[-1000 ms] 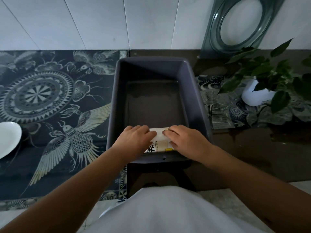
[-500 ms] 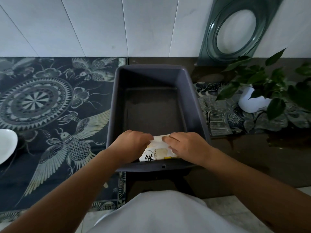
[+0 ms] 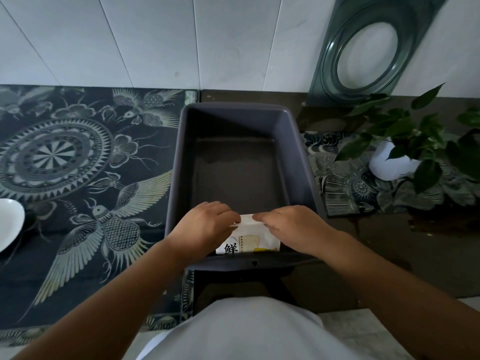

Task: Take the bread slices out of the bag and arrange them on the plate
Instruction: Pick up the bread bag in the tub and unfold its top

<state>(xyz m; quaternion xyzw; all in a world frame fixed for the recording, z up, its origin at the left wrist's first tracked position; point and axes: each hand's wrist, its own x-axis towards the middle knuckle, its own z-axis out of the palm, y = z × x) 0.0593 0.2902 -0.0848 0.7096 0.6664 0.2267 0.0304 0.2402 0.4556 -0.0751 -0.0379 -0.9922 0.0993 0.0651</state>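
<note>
A white bread bag [image 3: 248, 241] with a black character and a bread picture printed on it lies at the near end of a deep grey bin [image 3: 179, 162]. My left hand [image 3: 206, 224] grips the bag's top left part. My right hand [image 3: 292, 224] grips its top right part. The fingertips of both hands nearly meet over the bag's upper edge. No bread slices show outside the bag. A white plate [image 3: 9, 224] sits at the far left edge, mostly cut off by the frame.
The bin stands on a dark counter, beside a dark patterned cloth [image 3: 78, 165] on its left. A potted plant [image 3: 405, 152] in a white pot stands to the right. A glass dish [image 3: 368, 48] leans on the tiled wall behind.
Both hands have lifted the bag slightly, so more of its printed front shows above the bin's near wall. The camera view has tilted a little.
</note>
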